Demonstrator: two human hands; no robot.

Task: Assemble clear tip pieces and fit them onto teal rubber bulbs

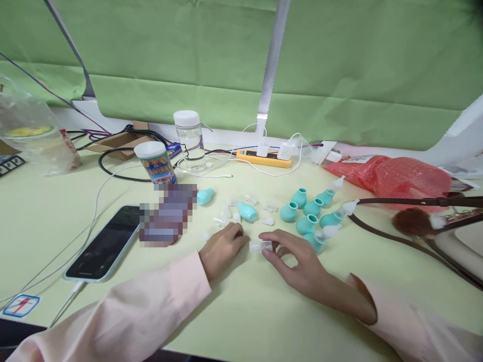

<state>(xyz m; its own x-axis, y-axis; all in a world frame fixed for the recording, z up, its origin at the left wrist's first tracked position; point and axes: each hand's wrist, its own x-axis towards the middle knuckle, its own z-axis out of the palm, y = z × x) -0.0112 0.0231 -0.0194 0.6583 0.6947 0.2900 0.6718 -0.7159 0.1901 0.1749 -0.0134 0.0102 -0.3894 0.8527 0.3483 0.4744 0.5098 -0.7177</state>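
Note:
Between the thumb and fingers of my right hand (pixel 296 256) is a short clear plastic tube (pixel 257 246), held sideways just above the table. My left hand (pixel 224 249) rests close by on its left, fingers curled in with the thumb against them; whatever may be inside is hidden. Beyond my hands lie a teal squeeze bulb (pixel 247 211), a white nozzle tip (pixel 267 221) and several small clear pieces (pixel 249 199). Another teal bulb (pixel 205 196) lies farther left. Several open-necked teal bulbs (pixel 307 224) stand beyond my right hand, and a few bulbs (pixel 332 218) carry translucent tips.
Left of my hands lie a charging phone (pixel 105 244) and a blurred-out flat item (pixel 169 213). At the back stand a paper cup (pixel 156 163), a water bottle (pixel 189 143) and a yellow power strip (pixel 263 158). A red plastic bag (pixel 396 178) and a brown strap (pixel 407 202) lie right.

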